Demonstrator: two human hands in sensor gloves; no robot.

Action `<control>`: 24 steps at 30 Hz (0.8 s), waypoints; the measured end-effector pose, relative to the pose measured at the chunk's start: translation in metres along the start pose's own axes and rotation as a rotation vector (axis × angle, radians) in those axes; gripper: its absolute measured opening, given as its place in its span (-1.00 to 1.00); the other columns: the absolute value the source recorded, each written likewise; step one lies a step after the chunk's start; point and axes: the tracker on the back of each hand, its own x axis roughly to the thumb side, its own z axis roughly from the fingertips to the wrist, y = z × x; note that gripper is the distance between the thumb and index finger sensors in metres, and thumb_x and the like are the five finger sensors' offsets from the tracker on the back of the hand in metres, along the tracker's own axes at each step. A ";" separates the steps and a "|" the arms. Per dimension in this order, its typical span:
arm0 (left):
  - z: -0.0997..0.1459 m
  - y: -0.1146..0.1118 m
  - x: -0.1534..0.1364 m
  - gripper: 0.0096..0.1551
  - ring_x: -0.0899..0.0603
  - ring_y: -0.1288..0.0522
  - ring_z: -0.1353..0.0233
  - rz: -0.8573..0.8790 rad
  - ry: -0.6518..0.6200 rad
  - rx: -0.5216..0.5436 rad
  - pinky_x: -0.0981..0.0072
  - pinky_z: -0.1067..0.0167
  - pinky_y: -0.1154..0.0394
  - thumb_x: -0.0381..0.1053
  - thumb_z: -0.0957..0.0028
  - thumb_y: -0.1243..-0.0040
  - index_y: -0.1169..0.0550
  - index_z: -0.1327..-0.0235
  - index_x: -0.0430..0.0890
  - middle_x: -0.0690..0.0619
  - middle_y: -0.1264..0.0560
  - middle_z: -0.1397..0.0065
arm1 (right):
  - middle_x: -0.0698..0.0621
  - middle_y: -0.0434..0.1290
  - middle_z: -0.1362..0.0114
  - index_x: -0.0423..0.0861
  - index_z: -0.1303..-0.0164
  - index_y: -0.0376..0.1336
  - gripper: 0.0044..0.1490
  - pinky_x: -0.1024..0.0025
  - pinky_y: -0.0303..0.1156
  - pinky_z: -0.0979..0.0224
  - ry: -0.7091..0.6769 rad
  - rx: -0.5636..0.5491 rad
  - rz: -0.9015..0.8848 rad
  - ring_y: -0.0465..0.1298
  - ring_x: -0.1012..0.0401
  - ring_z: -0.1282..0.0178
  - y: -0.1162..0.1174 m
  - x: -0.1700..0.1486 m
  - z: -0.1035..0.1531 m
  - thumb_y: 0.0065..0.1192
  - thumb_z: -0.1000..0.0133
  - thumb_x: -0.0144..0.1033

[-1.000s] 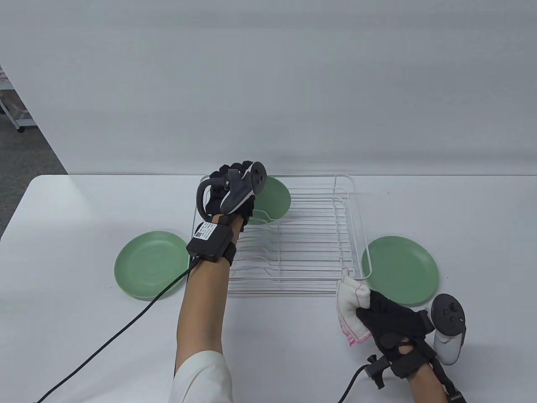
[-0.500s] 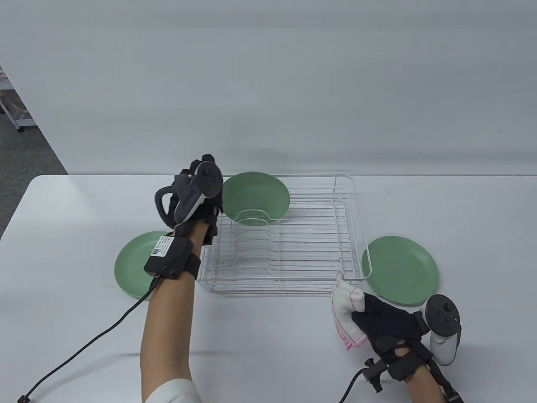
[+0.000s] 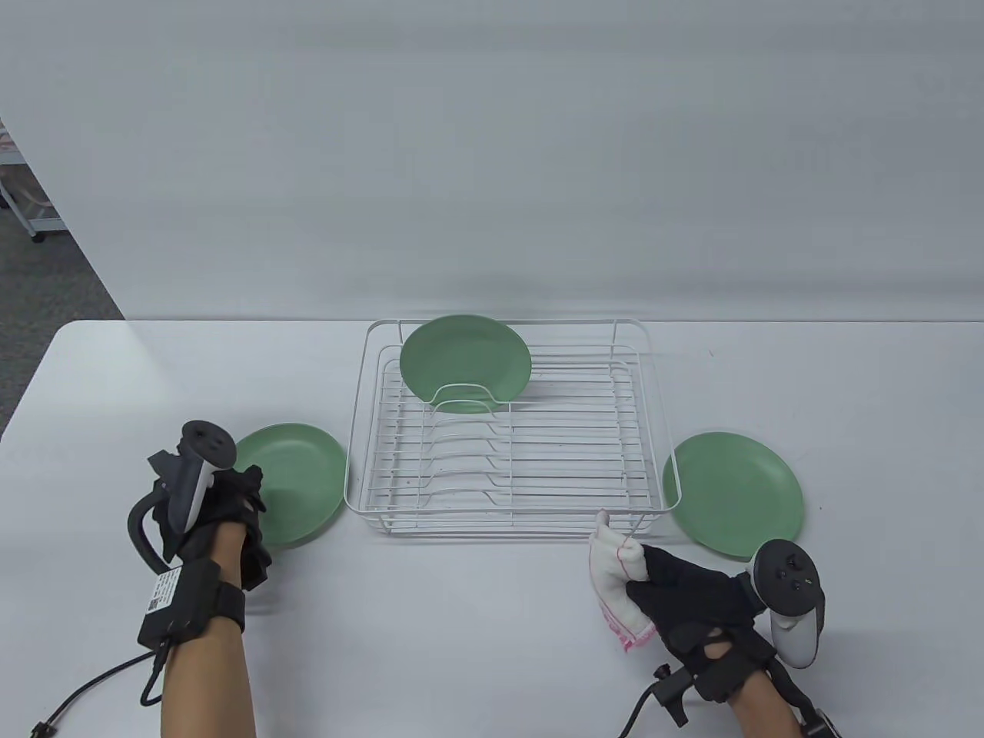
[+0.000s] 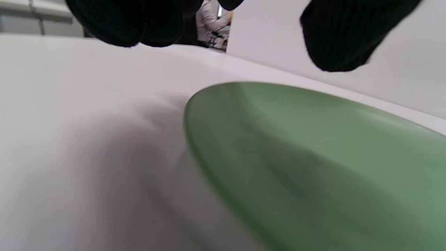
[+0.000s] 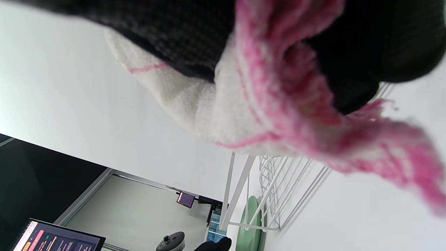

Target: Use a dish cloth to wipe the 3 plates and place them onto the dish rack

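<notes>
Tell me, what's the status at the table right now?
Left hand open over left plate, not gripping. Right hand grips dish cloth. One plate racked, right plate waiting. Nothing blocking.

Bare table (image 3: 492,615) between both hands, dish rack (image 3: 507,430) walling the middle, plates flanking

White table (image 3: 492,661), plain pale wall (image 3: 492,154) behind, grey carpet floor (image 3: 46,269) at left, even soft light

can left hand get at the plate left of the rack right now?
Probably yes: the left hand hovers at the near-left rim of the left plate, fingers apart above it, nothing between.
</notes>
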 end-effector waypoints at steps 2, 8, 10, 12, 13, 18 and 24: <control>-0.001 -0.011 -0.012 0.24 -0.42 -0.31 -0.40 0.034 0.053 -0.046 -0.24 -0.23 -0.41 0.37 0.14 -0.38 0.00 -0.56 -0.13 -0.34 0.05 -0.60 | -0.28 0.61 -0.16 -0.05 -0.17 0.49 -0.39 -0.16 0.58 0.09 0.006 0.001 0.002 0.62 -0.27 0.09 0.001 -0.001 0.000 0.48 0.16 -0.42; -0.003 -0.023 -0.027 -0.02 -0.28 -0.51 -0.13 0.033 0.093 -0.014 -0.09 -0.04 -0.52 0.31 0.16 -0.45 -0.35 -0.43 -0.11 -0.28 -0.30 -0.45 | -0.29 0.61 -0.16 -0.06 -0.17 0.48 -0.39 -0.16 0.58 0.09 0.025 0.008 0.025 0.62 -0.27 0.09 0.004 -0.004 -0.001 0.48 0.16 -0.42; -0.003 -0.020 -0.028 -0.29 -0.21 -0.63 0.07 0.064 0.083 0.031 -0.09 0.07 -0.58 0.19 0.15 -0.51 -0.58 -0.22 -0.10 -0.22 -0.56 -0.21 | -0.29 0.61 -0.16 -0.07 -0.18 0.48 -0.38 -0.17 0.58 0.09 0.035 0.010 0.037 0.62 -0.27 0.09 0.005 -0.005 -0.002 0.48 0.16 -0.42; -0.005 -0.020 -0.034 -0.40 -0.15 -0.67 0.20 0.155 0.105 0.006 -0.04 0.22 -0.63 0.14 0.15 -0.52 -0.66 -0.08 -0.14 -0.19 -0.65 -0.03 | -0.29 0.61 -0.16 -0.07 -0.18 0.48 -0.38 -0.17 0.58 0.09 0.041 0.011 0.038 0.62 -0.27 0.09 0.005 -0.006 -0.002 0.48 0.15 -0.42; -0.006 -0.020 -0.038 -0.44 -0.14 -0.66 0.23 0.222 0.127 -0.006 -0.02 0.28 -0.63 0.11 0.13 -0.53 -0.67 -0.04 -0.15 -0.20 -0.65 0.02 | -0.29 0.61 -0.16 -0.07 -0.18 0.48 -0.38 -0.17 0.58 0.09 0.043 0.011 0.037 0.62 -0.27 0.09 0.005 -0.007 -0.002 0.48 0.16 -0.42; -0.010 -0.031 -0.055 -0.48 -0.08 -0.67 0.41 0.688 0.039 -0.127 0.11 0.55 -0.63 0.08 0.02 -0.33 -0.44 -0.09 -0.11 -0.33 -0.54 -0.15 | -0.29 0.61 -0.16 -0.07 -0.18 0.48 -0.38 -0.17 0.58 0.09 0.053 0.009 0.031 0.62 -0.27 0.09 0.004 -0.007 -0.003 0.48 0.15 -0.42; -0.006 -0.025 -0.061 -0.49 -0.13 -0.74 0.60 1.018 -0.082 -0.163 0.05 0.71 -0.66 0.09 0.04 -0.32 -0.39 -0.04 -0.10 -0.28 -0.57 -0.16 | -0.29 0.61 -0.16 -0.07 -0.18 0.48 -0.38 -0.17 0.58 0.09 0.066 0.014 0.029 0.62 -0.27 0.09 0.005 -0.008 -0.003 0.48 0.15 -0.42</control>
